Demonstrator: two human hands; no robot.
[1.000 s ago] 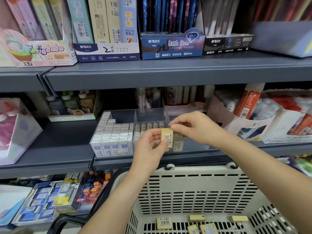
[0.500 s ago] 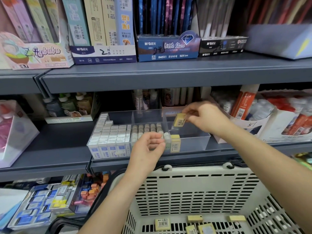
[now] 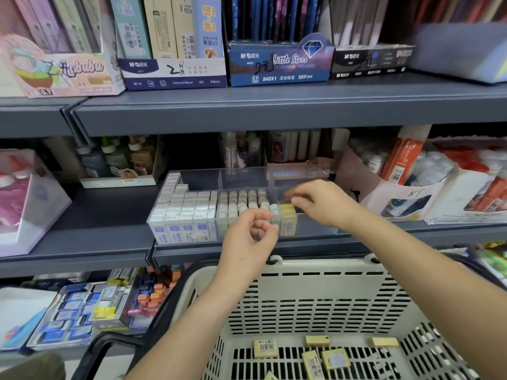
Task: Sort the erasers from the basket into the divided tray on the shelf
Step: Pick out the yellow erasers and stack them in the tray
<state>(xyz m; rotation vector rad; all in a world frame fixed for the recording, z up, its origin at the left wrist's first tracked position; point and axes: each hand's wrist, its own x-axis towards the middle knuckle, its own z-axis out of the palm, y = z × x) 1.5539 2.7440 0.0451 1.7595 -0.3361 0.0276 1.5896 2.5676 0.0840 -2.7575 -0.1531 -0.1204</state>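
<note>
While several pale yellow rectangular erasers [image 3: 265, 349] lie loose on the slotted floor of the cream plastic basket [image 3: 315, 283], the sort is judged only partly done. The clear acrylic divided tray [image 3: 247, 175] on the grey metal shelf [image 3: 109, 215] holds, beyond the left fingertips, a nearly full block of white-and-blue boxed erasers [image 3: 186, 212] in its left compartment and rows of round-topped pale erasers [image 3: 241, 202] in the middle one. The right compartment has only a short row of yellow sleeved erasers [image 3: 287, 215] at its front, just below the right fingertips; most of it is bare. Right hand [image 3: 321, 204] reaches over this compartment with fingers pinched together at the row; whether they grip an eraser cannot be told. Left hand [image 3: 251, 234] hovers just in front of the tray wall, fingers loosely curled, holding nothing visible. Remaining, by judgement: at least six yellow erasers in the basket to transfer.
</note>
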